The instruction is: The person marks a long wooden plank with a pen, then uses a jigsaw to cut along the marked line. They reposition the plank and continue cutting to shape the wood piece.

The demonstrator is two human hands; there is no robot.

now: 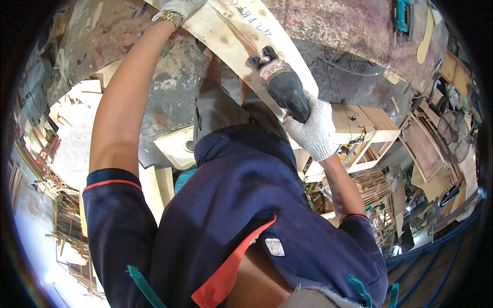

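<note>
My right hand (314, 126), in a white knitted glove, is closed round the black body of a jigsaw (287, 90). The jigsaw's reddish front and two-pronged shoe rest at a pale wooden board (228, 38) with knots and blue handwriting. A dark slit runs along the board from the far side down to the jigsaw. My left hand (181, 6), also gloved and with a gold watch at the wrist, is at the board's far left edge. The top of the picture cuts off its fingers, so their grip does not show.
A stained work surface (339, 33) spreads beyond the board, with a teal tool (402, 15) at its far right. A wooden frame (362, 133) stands right of my legs. Farther right are a fan (452, 128) and stacked wood strips (377, 186). A cable (354, 72) trails behind the jigsaw.
</note>
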